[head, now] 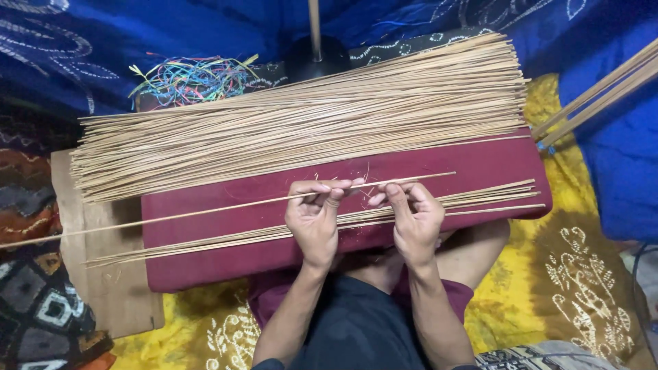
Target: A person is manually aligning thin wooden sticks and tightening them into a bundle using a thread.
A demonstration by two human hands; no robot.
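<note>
Maroon cushion (226, 264) lies across the person's lap, and on it both hands pinch one thin bamboo strip (226, 207) that runs from far left to right of centre. Left hand (314, 218) has its grip closed on the strip with thumb and fingers; right hand (413, 218) pinches it just beside. A big bundle of strips (301, 127) rests on the cushion's far edge, a small sheaf (205, 243) nearer, and coloured threads (192, 77) lie beyond.
</note>
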